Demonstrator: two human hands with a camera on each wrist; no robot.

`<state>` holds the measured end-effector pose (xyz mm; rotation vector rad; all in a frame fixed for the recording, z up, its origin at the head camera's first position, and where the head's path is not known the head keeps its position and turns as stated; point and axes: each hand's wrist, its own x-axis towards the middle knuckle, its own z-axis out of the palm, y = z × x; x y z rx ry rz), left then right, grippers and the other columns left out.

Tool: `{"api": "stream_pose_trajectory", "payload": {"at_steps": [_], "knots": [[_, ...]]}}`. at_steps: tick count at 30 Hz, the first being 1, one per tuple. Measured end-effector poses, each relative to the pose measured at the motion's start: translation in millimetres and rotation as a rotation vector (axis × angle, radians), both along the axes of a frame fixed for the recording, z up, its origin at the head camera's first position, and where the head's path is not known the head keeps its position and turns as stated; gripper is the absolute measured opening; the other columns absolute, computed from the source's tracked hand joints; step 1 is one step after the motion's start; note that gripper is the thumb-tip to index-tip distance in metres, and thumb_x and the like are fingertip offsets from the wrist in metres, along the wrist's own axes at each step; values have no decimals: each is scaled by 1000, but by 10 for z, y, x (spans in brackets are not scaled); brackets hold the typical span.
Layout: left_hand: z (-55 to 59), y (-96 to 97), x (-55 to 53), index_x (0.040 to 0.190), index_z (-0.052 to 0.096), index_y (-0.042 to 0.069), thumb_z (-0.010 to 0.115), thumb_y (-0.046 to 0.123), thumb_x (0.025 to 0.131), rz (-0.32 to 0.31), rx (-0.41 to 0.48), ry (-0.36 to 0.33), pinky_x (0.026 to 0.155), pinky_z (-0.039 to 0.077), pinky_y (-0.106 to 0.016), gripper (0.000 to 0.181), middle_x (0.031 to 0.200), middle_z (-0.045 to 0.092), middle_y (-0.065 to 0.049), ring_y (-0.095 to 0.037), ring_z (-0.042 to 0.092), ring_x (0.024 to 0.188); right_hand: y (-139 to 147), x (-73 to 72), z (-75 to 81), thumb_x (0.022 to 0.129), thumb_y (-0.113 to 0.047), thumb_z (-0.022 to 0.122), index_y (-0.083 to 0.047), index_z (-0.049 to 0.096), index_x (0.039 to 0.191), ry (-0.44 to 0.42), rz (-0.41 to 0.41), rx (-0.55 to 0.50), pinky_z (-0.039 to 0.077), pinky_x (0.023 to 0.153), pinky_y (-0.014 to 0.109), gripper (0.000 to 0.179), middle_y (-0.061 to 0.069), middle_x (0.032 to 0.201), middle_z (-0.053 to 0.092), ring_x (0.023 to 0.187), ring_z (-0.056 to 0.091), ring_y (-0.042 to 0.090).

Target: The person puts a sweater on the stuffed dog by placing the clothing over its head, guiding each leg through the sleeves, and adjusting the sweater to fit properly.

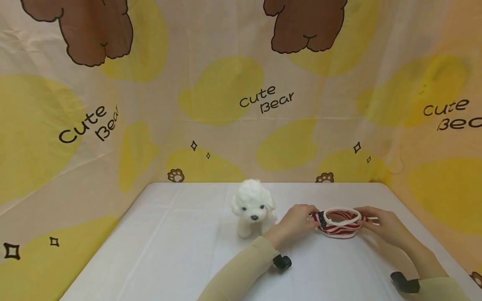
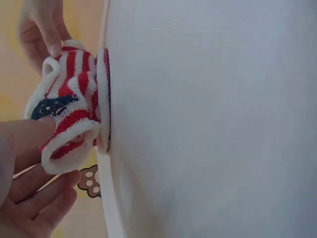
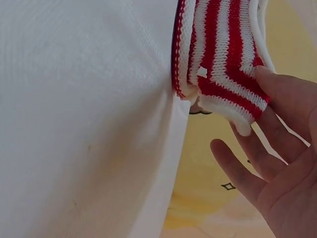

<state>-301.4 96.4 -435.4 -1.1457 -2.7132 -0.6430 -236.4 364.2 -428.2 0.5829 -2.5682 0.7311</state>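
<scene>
A small knitted sweater [image 1: 340, 230] with red and white stripes, white ribbed trim and a dark blue patch is held between both hands, its round opening facing up. The left hand [image 1: 297, 223] pinches one sleeve, the thumb lying near the blue patch in the left wrist view. On the opposite side, the right hand [image 1: 384, 225] pinches the other sleeve between thumb and fingers, its little finger sticking out in the right wrist view. The sweater's lower band is right at the white tabletop. Left of the left hand, a fluffy white toy dog [image 1: 254, 209] stands upright facing forward.
A white-covered table [image 1: 180, 251] carries everything, its back edge against a fabric backdrop [image 1: 218, 92] printed with bears and "Cute Bear" lettering. The backdrop also rises along the left and right sides. Each wrist wears a black device [image 1: 282, 262].
</scene>
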Motion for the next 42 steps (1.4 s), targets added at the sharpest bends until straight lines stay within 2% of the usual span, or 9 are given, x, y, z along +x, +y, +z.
{"api": "stream_pose_trajectory", "payload": {"at_steps": [3, 7, 15, 18, 23, 28, 35, 40, 42], "knots": [[-44, 1, -10, 107, 69, 20, 68, 25, 87, -2, 53, -33, 76, 43, -9, 21, 95, 69, 12, 3, 59, 85, -6, 5, 1, 76, -5, 75, -3, 68, 106, -22, -7, -15, 53, 68, 19, 31, 9, 93, 70, 83, 55, -9], [-53, -12, -9, 100, 71, 19, 68, 19, 86, 2, 96, -19, 70, 41, -7, 14, 89, 68, 12, 5, 55, 77, -18, 10, 17, 75, -4, 76, -3, 69, 105, -19, -17, -21, 53, 68, 18, 30, 9, 94, 71, 85, 56, -10], [61, -65, 29, 96, 71, 18, 68, 16, 86, 53, 151, 32, 68, 40, -8, 10, 88, 68, 10, 3, 55, 76, -72, 31, 112, 76, -4, 75, -5, 70, 103, 18, -39, -54, 48, 69, 7, 27, 8, 94, 72, 88, 56, -15], [134, -93, 55, 95, 70, 17, 67, 16, 86, 67, 188, 72, 68, 41, -8, 10, 89, 68, 8, 1, 58, 77, -112, 51, 172, 76, -3, 76, -5, 70, 102, 51, -34, -84, 46, 69, 4, 27, 2, 92, 72, 86, 56, -16], [323, -185, 144, 95, 70, 16, 67, 16, 86, 86, 259, 155, 67, 41, -8, 10, 87, 68, 7, -2, 61, 78, -213, 100, 295, 75, -5, 77, -6, 70, 103, 91, -60, -131, 42, 71, 0, 28, -13, 94, 69, 90, 49, -22], [545, -309, 222, 94, 70, 14, 67, 13, 85, 52, 372, 224, 66, 40, -8, 10, 83, 66, 5, -3, 58, 73, -322, 129, 428, 78, -6, 75, -4, 69, 106, 83, -54, -211, 41, 73, -1, 28, -28, 98, 61, 94, 46, -26], [850, -489, 291, 94, 69, 10, 65, 10, 86, 4, 486, 268, 68, 45, -8, 9, 90, 68, 0, -6, 60, 77, -479, 135, 611, 80, -4, 73, -5, 69, 108, 109, -28, -238, 41, 76, 0, 28, -28, 98, 61, 91, 52, -20], [1050, -666, 311, 96, 69, 7, 64, 6, 86, -23, 589, 238, 68, 51, -16, 11, 91, 67, -4, -11, 61, 80, -645, 85, 786, 79, 0, 73, -6, 69, 108, 156, 26, -253, 42, 78, 1, 31, -21, 97, 65, 90, 56, -16], [1112, -749, 301, 97, 69, 7, 64, 6, 87, -23, 618, 240, 68, 52, -18, 12, 90, 66, -4, -12, 61, 80, -722, 63, 854, 79, -2, 73, -6, 69, 110, 157, 35, -258, 43, 76, 2, 31, -23, 98, 65, 91, 56, -17]]}}
